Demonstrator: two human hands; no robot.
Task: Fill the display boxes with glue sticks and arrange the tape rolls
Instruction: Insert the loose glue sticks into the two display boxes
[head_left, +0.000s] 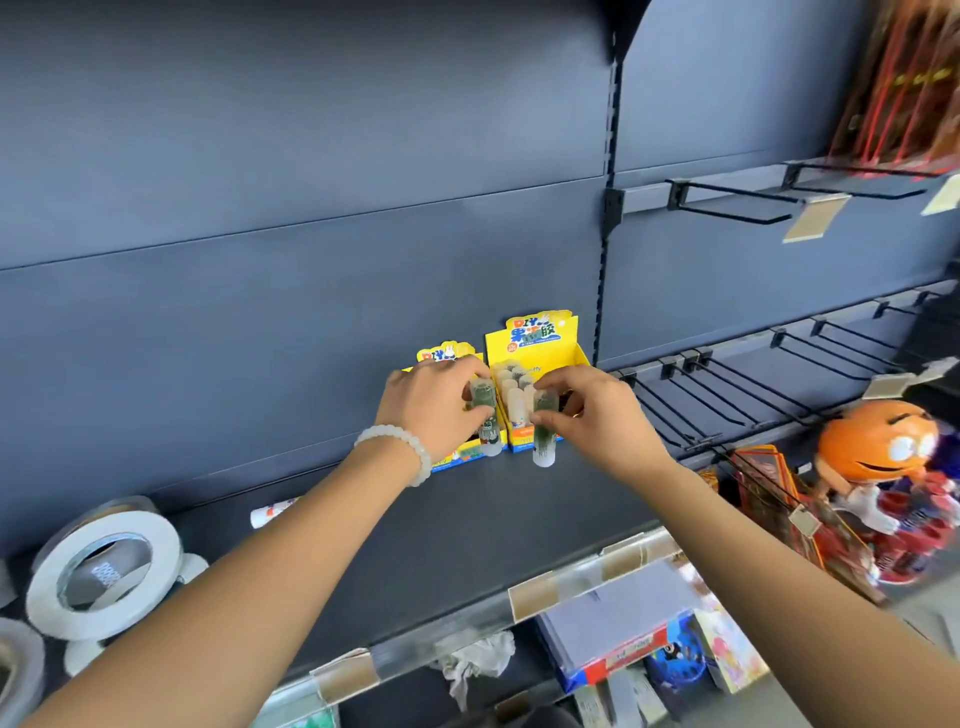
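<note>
Two yellow display boxes stand at the back of the dark shelf: a taller right box holding several white-capped glue sticks, and a left box mostly hidden behind my left hand. My left hand grips a green glue stick upright in front of the left box. My right hand pinches a second green glue stick in front of the right box. One loose glue stick lies on the shelf further left. White tape rolls sit at the far left.
Black wire hooks jut from the panel to the right. An orange figure toy stands at the right edge. Below the shelf's price strip lie boxed goods and crumpled paper.
</note>
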